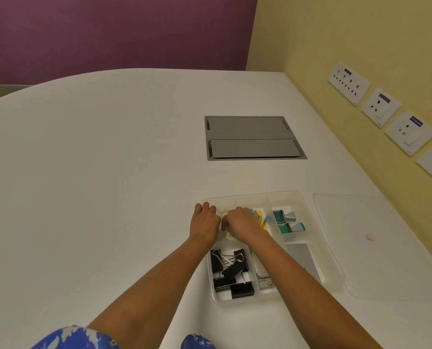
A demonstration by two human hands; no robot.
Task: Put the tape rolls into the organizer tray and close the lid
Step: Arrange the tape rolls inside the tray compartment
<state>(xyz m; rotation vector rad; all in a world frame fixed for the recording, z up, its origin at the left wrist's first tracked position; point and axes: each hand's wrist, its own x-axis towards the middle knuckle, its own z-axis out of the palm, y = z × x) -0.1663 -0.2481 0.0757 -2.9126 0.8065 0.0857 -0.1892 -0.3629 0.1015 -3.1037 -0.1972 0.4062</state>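
Observation:
The clear organizer tray (pixel 308 205) sits on the white table at the lower right. Both of my hands are over its far-left compartment. A pale tape roll (pixel 224 214) shows only as a sliver between them, low in that compartment. My left hand (pixel 204 221) is curled at the tray's left rim with its thumb against the roll. My right hand (pixel 242 222) is closed over the roll from the right and hides most of it. The clear lid (pixel 361 248) lies flat on the table just right of the tray, off it.
The tray also holds black binder clips (pixel 231 270), coloured sticky flags (pixel 261 217), two teal correction tapes (pixel 286 221) and a grey card (pixel 301 258). A grey cable hatch (pixel 252 138) is set into the table further back. Wall sockets (pixel 381 107) line the yellow wall at right.

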